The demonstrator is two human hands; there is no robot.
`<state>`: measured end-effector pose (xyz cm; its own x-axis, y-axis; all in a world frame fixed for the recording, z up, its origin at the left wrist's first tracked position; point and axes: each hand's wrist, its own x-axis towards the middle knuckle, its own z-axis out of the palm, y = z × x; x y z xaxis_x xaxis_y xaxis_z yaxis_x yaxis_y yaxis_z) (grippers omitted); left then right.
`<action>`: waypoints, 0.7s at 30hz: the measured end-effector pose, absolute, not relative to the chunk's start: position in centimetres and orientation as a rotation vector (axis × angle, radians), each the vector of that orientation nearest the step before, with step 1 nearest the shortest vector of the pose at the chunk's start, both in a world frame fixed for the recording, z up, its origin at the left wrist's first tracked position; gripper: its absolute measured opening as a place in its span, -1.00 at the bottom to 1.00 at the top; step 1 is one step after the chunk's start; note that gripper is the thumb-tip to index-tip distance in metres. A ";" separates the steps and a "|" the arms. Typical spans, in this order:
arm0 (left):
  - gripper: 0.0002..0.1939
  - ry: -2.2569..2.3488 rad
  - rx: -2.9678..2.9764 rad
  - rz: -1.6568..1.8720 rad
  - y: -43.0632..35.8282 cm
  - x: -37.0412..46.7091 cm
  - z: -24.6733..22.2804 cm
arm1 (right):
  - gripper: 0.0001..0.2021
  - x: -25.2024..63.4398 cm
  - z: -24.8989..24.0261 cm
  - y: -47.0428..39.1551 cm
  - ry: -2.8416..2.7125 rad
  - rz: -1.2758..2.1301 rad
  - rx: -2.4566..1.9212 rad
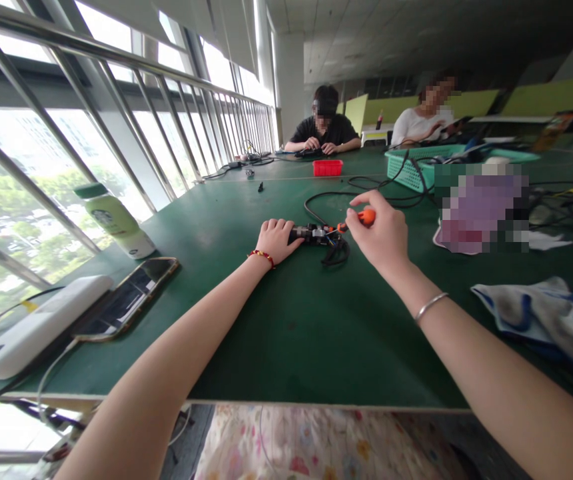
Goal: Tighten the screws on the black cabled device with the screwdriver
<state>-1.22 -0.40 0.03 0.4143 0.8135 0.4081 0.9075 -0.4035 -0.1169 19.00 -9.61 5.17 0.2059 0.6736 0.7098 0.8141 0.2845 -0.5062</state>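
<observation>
Head view, two hands (277, 241) (382, 230), one orange-handled tool (368, 217), one black device (311, 233)

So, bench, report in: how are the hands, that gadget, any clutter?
Left hand holding one end of black device. Right hand gripping orange-handled tool, pointed toward the device. Black cable loop close by; nothing visibly blocking the hands.

Behind the bare fingers (280, 225) of my left hand (275, 243), a slim red bracelet (269, 259) set with small yellow beads circles the wrist. Farther back from the fingertips of my right hand (385, 232), a plain, narrow silver bangle (430, 306) with a smooth, rounded band rings my uncovered forearm (486, 363). Nearest my body, well behind all ten fingers, a pale floral garment (311, 450) carries pink, orange and yellow blossoms; its cut is hidden.
</observation>
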 end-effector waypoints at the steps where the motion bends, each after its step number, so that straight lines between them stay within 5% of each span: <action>1: -0.52 -1.489 -2.355 -0.413 -0.4 -1.2 0.0 | -0.81 19.0 5.2 -9.6 -1.517 -0.182 -1.433; 21: -0.51 -1.480 -2.360 -0.432 -0.3 -1.3 -0.1 | -0.74 18.6 5.1 -10.0 -1.539 -0.165 -1.345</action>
